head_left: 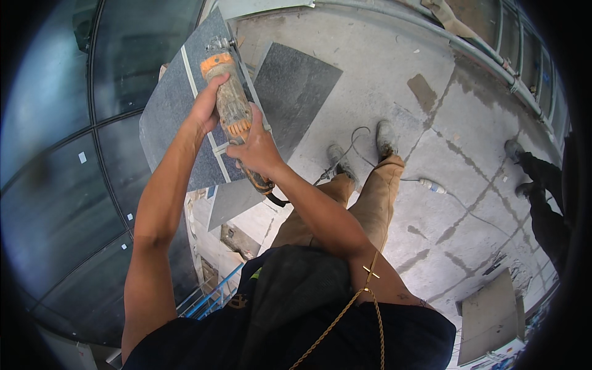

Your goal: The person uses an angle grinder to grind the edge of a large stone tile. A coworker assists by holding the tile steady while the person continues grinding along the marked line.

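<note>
A dusty angle grinder (229, 102) with orange parts is held in both my hands over a large grey stone-like slab (166, 120). My left hand (208, 106) is closed around the left side of its body, towards the head. Further back, my right hand (258, 150) wraps the rear part of the tool. The grinder's head lies near the far end of the slab; whether its disc touches the slab cannot be made out. A pale strip (190, 73) runs lengthwise along the slab. From the tool's rear end, a black cord (276, 200) curves away beside my leg.
A second dark slab (302, 77) lies just right. Tall glass panels (46, 117) stand on the left. A cable connector (431, 185) lies on the concrete floor past my boots (386, 139). Another person's legs (542, 191) are at the right; metal pipes (487, 61) line the far side.
</note>
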A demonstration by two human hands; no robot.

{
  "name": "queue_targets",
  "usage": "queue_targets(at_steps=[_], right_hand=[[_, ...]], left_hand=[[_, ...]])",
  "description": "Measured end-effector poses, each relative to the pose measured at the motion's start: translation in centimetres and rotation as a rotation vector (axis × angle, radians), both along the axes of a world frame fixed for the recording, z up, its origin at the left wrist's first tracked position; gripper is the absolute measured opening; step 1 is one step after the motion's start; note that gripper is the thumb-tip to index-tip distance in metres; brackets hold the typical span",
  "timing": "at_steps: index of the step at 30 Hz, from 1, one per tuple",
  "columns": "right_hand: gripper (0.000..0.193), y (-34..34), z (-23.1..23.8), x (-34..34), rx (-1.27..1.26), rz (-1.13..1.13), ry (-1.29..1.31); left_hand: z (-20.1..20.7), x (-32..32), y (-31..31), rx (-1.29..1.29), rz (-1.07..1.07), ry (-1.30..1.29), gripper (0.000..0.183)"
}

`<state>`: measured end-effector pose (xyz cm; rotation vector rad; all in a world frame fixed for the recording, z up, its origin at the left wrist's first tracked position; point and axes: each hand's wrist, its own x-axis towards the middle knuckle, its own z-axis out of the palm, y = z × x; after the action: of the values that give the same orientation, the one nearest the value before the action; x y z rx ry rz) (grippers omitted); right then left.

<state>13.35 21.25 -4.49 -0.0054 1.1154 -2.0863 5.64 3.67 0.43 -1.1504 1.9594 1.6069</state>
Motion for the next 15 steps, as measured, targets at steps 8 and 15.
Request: queue_targets(at_steps=[8, 15], right_hand=[[0.109, -0.9, -0.4, -1.7, 0.015, -0.015, 0.012], [0.110, -0.1, 0.6, -2.1, 0.042, 0.042, -0.030]], left_hand=[[0.0, -2.0, -0.8, 0.045, 0.034, -0.056, 0.077], [-0.3, -1.8, -0.7, 0.051, 0.024, -0.025, 0.079]])
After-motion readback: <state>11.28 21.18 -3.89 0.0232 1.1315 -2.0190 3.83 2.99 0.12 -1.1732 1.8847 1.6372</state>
